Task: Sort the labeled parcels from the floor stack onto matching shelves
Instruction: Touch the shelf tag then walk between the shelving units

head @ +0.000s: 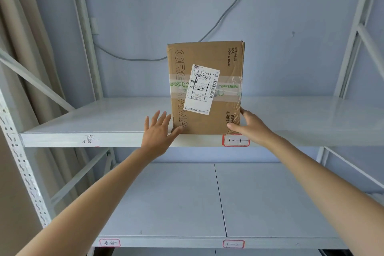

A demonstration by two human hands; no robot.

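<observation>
A brown cardboard parcel (220,60) stands upright on the upper shelf (83,122), its white shipping label (203,89) marked by hand "1-1". Just below it the shelf edge carries a red-framed tag (235,140) reading "1-1". My left hand (159,131) has straight, spread fingers, with the thumb touching the parcel's lower left corner. My right hand (250,123) lies against the parcel's lower right side, thumb across the front face and fingers along the side edge.
The lower shelf (170,199) bears a red-framed tag "1-2" (233,244) and another handwritten tag (109,243) at its left. White perforated uprights (22,168) and diagonal braces flank both sides. A grey cable (224,14) runs down the back wall. Beige rolls (22,52) stand at left.
</observation>
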